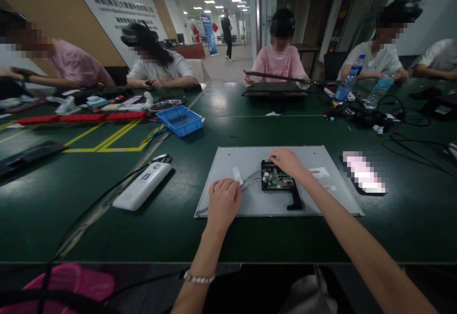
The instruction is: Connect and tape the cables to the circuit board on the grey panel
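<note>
Gray flat panel (250, 161): smooth, trapezoidal in view. On it, green circuit board (276, 180) in black frame (295, 199). Right hand (285, 161) at frame's top edge, left hand (224, 197) curled beside cables (252, 180); both grips unclear, fingertips hidden.

A white power bank (143, 185) marked with a "B" lies on the green table (160, 233), a black cable running near it. Farther off sits a blue plastic basket (181, 121), just beside yellow tape lines (116, 138); red strips (84, 117) stretch to its left. At the left edge lies a flat black device (30, 158). A phone (363, 173) with a blurred screen rests on the right. Two plastic bottles, one with a blue cap (348, 80) and one tilted (380, 89), stand near tangled black cables (360, 113). A pink bin (71, 283) shows below the table's near edge. Several people sit around the far side; one person (226, 33) is upright in the background near a blue banner (209, 34).
</note>
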{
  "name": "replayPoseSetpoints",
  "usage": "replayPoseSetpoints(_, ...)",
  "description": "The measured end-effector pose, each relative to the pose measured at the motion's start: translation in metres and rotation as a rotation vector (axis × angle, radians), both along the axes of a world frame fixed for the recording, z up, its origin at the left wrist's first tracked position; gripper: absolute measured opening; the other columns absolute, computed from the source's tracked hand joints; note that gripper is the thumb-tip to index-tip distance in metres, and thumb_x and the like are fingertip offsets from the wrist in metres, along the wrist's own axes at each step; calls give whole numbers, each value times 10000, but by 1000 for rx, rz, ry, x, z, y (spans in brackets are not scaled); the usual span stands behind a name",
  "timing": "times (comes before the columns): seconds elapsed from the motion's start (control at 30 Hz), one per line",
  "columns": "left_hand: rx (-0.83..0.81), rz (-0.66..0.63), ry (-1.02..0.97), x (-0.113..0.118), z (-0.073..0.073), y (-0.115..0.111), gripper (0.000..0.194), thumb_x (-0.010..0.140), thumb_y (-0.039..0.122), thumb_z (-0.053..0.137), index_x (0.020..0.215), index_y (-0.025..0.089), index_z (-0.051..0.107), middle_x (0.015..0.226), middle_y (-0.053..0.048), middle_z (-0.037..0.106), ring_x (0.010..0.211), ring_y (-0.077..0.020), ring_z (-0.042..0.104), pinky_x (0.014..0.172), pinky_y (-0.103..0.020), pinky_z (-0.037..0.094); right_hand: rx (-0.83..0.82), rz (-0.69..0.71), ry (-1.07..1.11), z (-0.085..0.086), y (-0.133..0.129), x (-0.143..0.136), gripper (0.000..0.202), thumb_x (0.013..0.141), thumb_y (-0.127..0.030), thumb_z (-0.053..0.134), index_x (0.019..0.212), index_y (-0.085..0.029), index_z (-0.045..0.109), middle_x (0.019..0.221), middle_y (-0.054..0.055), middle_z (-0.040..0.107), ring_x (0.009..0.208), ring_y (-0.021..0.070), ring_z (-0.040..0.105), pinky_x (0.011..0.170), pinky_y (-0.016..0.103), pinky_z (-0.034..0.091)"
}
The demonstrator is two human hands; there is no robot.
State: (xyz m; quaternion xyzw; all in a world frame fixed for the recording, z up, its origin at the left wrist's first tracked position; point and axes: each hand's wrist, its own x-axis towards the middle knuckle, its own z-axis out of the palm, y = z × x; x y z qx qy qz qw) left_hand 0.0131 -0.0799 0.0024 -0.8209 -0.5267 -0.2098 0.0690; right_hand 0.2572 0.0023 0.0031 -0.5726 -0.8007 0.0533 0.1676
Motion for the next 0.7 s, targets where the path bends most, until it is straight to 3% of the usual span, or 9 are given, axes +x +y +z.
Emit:
replayPoseSetpoints(0.2,-50,-120,-14,1,-2,0,257,888,155,421,1088,192,578,1115,-85,613,1080,-225,524,955,-403,356,135,-123,-147,6,-5,29,253,908,-184,401,944,-156,650,980,127,648,934,222,566,794,305,405)
replayPoseSetpoints(0.33,-97,-168,9,3,-4,0,326,908,190,402,1220,208,497,1258,-80,549,1192,-223,458,1029,-436,295,92,-137,-139,-4,-11,51,219,869,-145,449,888,-166,666,965,122,658,956,228,567,825,317,401)
replayPoseSetpoints(0.5,-135,-155,43,2,-5,-1,310,924,231,391,1216,194,487,1197,-76,590,1160,-206,491,1053,-443,267,1,-142,32,-18,-17,72,234,853,-182,476,985,-183,669,1040,98,667,1007,214,583,870,323,418)
replayPoseSetpoints(0.7,-93,-107,36,2,-6,2,266,902,202,418,1135,208,546,1123,-72,627,1086,-212,541,1024,-442,301,-16,-165,189,-22,-38,108,294,824,-211,490,1067,-202,656,1140,69,638,1081,219,560,962,373,392)
